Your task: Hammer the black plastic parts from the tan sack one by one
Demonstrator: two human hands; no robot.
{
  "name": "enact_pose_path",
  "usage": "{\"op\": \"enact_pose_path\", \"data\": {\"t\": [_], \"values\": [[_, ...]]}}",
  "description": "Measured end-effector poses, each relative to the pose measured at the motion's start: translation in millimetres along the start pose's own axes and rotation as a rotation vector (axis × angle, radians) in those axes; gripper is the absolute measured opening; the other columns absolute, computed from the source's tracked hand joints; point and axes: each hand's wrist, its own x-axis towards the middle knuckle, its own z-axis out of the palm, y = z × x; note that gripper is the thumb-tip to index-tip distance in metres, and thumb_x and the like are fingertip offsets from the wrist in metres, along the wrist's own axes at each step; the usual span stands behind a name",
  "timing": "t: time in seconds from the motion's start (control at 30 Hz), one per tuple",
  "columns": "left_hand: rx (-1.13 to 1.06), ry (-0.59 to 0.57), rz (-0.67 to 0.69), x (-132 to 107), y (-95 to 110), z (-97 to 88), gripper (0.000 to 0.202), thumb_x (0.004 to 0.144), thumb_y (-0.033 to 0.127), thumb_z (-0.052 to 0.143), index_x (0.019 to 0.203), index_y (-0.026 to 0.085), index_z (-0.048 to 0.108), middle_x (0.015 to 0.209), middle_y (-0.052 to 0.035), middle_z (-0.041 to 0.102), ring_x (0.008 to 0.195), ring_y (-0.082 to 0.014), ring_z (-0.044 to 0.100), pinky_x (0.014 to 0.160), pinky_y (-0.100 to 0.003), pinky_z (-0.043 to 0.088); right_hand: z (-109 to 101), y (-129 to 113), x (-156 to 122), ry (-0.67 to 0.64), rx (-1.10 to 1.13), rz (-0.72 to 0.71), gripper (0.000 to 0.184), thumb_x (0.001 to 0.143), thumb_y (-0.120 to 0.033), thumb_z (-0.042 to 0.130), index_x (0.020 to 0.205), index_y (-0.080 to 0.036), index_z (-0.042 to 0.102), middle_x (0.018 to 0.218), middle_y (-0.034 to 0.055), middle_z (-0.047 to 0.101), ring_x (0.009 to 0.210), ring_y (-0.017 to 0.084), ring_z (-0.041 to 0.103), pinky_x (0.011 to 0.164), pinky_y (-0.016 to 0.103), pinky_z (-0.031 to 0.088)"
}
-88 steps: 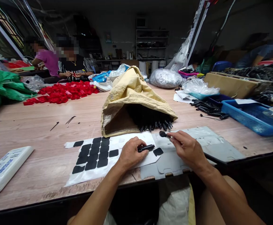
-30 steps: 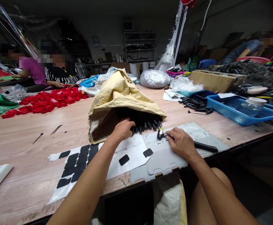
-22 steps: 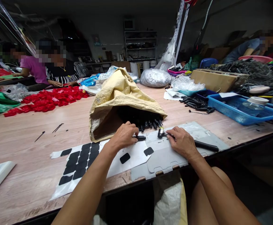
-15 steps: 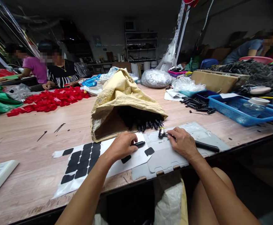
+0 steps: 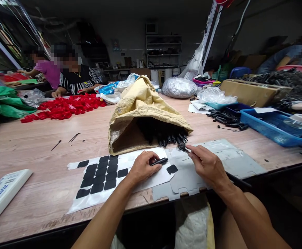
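Note:
My left hand (image 5: 143,167) is closed around a slim black pen-like part (image 5: 161,161), held low over a white sheet (image 5: 132,159). To its left, rows of black rounded-square patches (image 5: 102,172) lie on that sheet. One single patch (image 5: 172,169) lies to the right of the hand. My right hand (image 5: 210,167) grips a small hammer (image 5: 181,146) near its head, with the black handle running back under the wrist. The hammer head is close to several black parts (image 5: 170,139) at the mouth of a yellow woven sack (image 5: 151,103); whether it touches them I cannot tell.
A grey board (image 5: 226,155) lies under my right hand. On the right stand a blue tray (image 5: 273,133) and a pile of black parts (image 5: 225,117). Red pieces (image 5: 68,106) are heaped at the left, near two co-workers. A white device (image 5: 7,193) sits at the left front.
The view has shifted, so the scene sits farther right. My right hand has turned the hammer, its head now nearer the sack mouth. My left hand has moved slightly, still holding the black part.

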Motion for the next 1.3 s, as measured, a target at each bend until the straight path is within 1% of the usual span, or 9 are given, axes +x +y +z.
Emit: {"op": "enact_pose_path", "data": {"t": [0.1, 0.23, 0.43, 0.6, 0.77, 0.9, 1.03, 1.17, 1.3], "values": [[-0.005, -0.006, 0.008, -0.4, 1.7, -1.8, 0.011, 0.079, 0.027, 0.073, 0.088, 0.020, 0.075, 0.084, -0.0018, 0.068, 0.085, -0.0204, 0.058, 0.075, -0.030, 0.042, -1.0, -25.4, 0.4, -0.005, 0.162, -0.008, 0.029, 0.099, -0.025, 0.049, 0.121, -0.028, 0.068, 0.104, 0.0056, 0.073, 0.098, 0.021, 0.068, 0.087, 0.034, 0.055], [-0.010, -0.008, 0.018, -0.7, 2.5, -2.6, 0.011, 0.079, 0.025, 0.075, 0.089, 0.020, 0.077, 0.085, -0.0023, 0.070, 0.086, -0.0207, 0.060, 0.077, -0.030, 0.042, 2.3, -45.9, -2.8, 0.060, 0.212, -0.042, 0.030, 0.099, -0.022, 0.050, 0.123, -0.028, 0.067, 0.106, 0.0064, 0.072, 0.100, 0.021, 0.068, 0.090, 0.035, 0.055], [-0.019, -0.003, 0.025, -0.4, 2.1, -2.5, 0.011, 0.079, 0.025, 0.074, 0.089, 0.021, 0.078, 0.083, -0.0018, 0.068, 0.083, -0.0196, 0.059, 0.076, -0.029, 0.042, 10.3, -54.0, -7.3, -0.056, 0.075, -0.024, 0.031, 0.100, -0.021, 0.046, 0.120, -0.028, 0.069, 0.094, 0.0055, 0.070, 0.092, 0.021, 0.067, 0.082, 0.033, 0.055], [-0.011, 0.001, 0.027, 0.6, 1.2, -1.1, 0.012, 0.077, 0.020, 0.074, 0.088, 0.020, 0.078, 0.080, -0.0007, 0.065, 0.080, -0.0186, 0.058, 0.075, -0.029, 0.042, 9.9, -65.0, -3.0, 0.022, 0.129, -0.058, 0.032, 0.100, -0.021, 0.047, 0.126, -0.026, 0.065, 0.100, 0.0070, 0.070, 0.096, 0.022, 0.066, 0.085, 0.034, 0.054], [-0.013, 0.003, 0.044, -0.2, 0.0, 0.3, 0.009, 0.076, 0.017, 0.073, 0.083, 0.020, 0.077, 0.077, 0.0001, 0.063, 0.081, -0.0184, 0.057, 0.076, -0.028, 0.041, 18.8, -70.7, -7.3, -0.113, 0.078, -0.059, 0.030, 0.100, -0.020, 0.046, 0.120, -0.026, 0.068, 0.092, 0.0047, 0.069, 0.089, 0.020, 0.065, 0.080, 0.031, 0.052], [-0.030, -0.016, 0.006, -0.4, -2.6, -0.5, 0.015, 0.077, 0.022, 0.074, 0.091, 0.021, 0.078, 0.083, -0.0010, 0.065, 0.085, -0.0199, 0.058, 0.077, -0.029, 0.041, 12.3, -48.6, -0.9, -0.031, 0.059, -0.004, 0.029, 0.100, -0.024, 0.049, 0.121, -0.025, 0.068, 0.102, 0.0049, 0.071, 0.098, 0.020, 0.066, 0.087, 0.032, 0.051], [-0.058, -0.054, 0.005, 0.3, -4.4, -3.4, 0.015, 0.086, 0.031, 0.066, 0.091, 0.021, 0.076, 0.088, -0.0027, 0.067, 0.092, -0.0219, 0.058, 0.081, -0.031, 0.041, 2.3, -0.8, 7.6, -0.028, -0.139, 0.073, 0.023, 0.095, -0.025, 0.057, 0.111, -0.026, 0.073, 0.096, 0.0030, 0.071, 0.096, 0.022, 0.066, 0.082, 0.033, 0.050], [-0.019, -0.067, 0.033, 1.1, -3.9, -4.7, 0.031, 0.097, 0.035, 0.047, 0.076, 0.020, 0.065, 0.082, -0.0024, 0.061, 0.087, -0.0207, 0.055, 0.081, -0.033, 0.039, 4.3, 42.5, 2.1, -0.056, -0.286, 0.117, 0.021, 0.093, -0.023, 0.057, 0.105, -0.025, 0.074, 0.091, 0.0028, 0.070, 0.093, 0.023, 0.065, 0.080, 0.034, 0.048], [0.041, -0.070, 0.054, 4.0, -6.2, -2.6, 0.037, 0.100, 0.036, 0.042, 0.068, 0.020, 0.052, 0.078, -0.0014, 0.055, 0.082, -0.0198, 0.052, 0.078, -0.033, 0.038, 10.3, 55.5, -6.1, -0.044, -0.312, 0.104, 0.021, 0.093, -0.024, 0.057, 0.107, -0.024, 0.073, 0.091, 0.0034, 0.069, 0.093, 0.023, 0.063, 0.083, 0.034, 0.047]]}}
